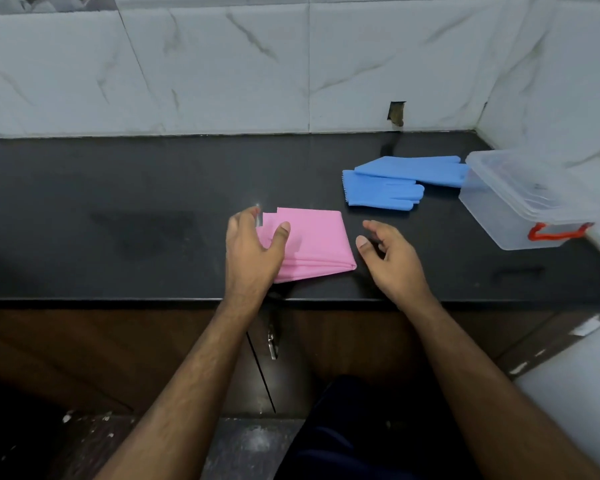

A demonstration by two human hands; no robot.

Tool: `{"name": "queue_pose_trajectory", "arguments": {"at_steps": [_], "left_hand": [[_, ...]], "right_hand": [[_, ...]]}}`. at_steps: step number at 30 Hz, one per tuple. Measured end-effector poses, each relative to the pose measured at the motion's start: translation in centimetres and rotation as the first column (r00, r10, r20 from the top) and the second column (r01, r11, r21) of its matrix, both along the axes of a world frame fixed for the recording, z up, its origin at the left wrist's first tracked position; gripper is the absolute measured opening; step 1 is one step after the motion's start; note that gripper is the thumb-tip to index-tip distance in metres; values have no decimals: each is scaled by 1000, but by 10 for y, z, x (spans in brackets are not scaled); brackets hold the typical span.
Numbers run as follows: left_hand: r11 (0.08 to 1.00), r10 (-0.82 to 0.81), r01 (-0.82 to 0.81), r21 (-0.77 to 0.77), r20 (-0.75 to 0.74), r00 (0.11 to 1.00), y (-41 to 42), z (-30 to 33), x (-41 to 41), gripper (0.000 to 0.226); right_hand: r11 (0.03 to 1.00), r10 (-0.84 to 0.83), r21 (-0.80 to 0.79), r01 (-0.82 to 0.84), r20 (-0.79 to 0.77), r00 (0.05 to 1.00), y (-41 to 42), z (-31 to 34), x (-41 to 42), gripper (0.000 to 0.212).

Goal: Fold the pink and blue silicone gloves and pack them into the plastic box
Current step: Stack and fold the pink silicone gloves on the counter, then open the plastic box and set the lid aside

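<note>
The pink gloves (317, 242) lie folded into a flat stack near the front edge of the black counter (136, 209). My left hand (255, 247) rests on their left side, thumb pressing on top, fingers spread over the far left corner. My right hand (388, 256) hovers just right of the stack, fingers curled and apart, holding nothing. Two blue gloves (392, 183) lie flat and overlapping farther back to the right, one fingertip end touching the plastic box (510, 216). The clear box with a red handle has its lid on.
White marble-tiled walls (222, 71) close the counter at the back and right. A small hole (396, 114) shows in the back tile. Brown cabinet doors (84, 348) sit below the counter edge. A white surface (582, 393) stands at lower right.
</note>
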State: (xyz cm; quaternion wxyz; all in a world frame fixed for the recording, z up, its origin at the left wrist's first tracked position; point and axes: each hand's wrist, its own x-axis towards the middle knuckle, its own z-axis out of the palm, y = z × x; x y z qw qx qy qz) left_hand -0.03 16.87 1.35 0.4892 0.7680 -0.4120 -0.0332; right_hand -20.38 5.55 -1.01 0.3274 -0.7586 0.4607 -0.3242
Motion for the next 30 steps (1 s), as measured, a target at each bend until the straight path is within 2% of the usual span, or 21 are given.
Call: {"name": "queue_pose_trajectory", "arguments": {"at_steps": [6, 10, 12, 15, 19, 23, 25, 30], "left_hand": [[992, -120, 123, -11, 127, 985, -9, 16, -50, 49], [972, -233, 235, -3, 110, 966, -24, 12, -91, 53], [958, -288, 288, 8, 93, 953, -34, 7, -114, 55], [922, -386, 385, 43, 20, 922, -50, -6, -146, 59], [882, -435, 468, 48, -294, 851, -73, -21, -180, 68], [858, -436, 513, 37, -476, 764, -110, -22, -200, 73], [842, -452, 540, 23, -517, 727, -128, -21, -209, 72], [853, -470, 518, -58, -514, 717, -164, -20, -227, 73]], "right_hand": [[995, 28, -88, -49, -222, 975, 7, 0, -28, 59], [970, -48, -232, -74, -479, 876, 10, -12, -63, 65], [961, -118, -275, -41, -536, 836, 10, -18, -87, 65], [964, -185, -264, 44, -541, 821, 6, -23, -118, 60], [955, -281, -239, 176, -537, 795, 3, -23, -148, 61], [941, -339, -173, 292, -481, 809, -3, -19, -158, 68], [921, -390, -149, 361, -397, 831, -4, -14, -156, 79], [881, -472, -64, 470, -207, 857, -19, 1, -156, 122]]}}
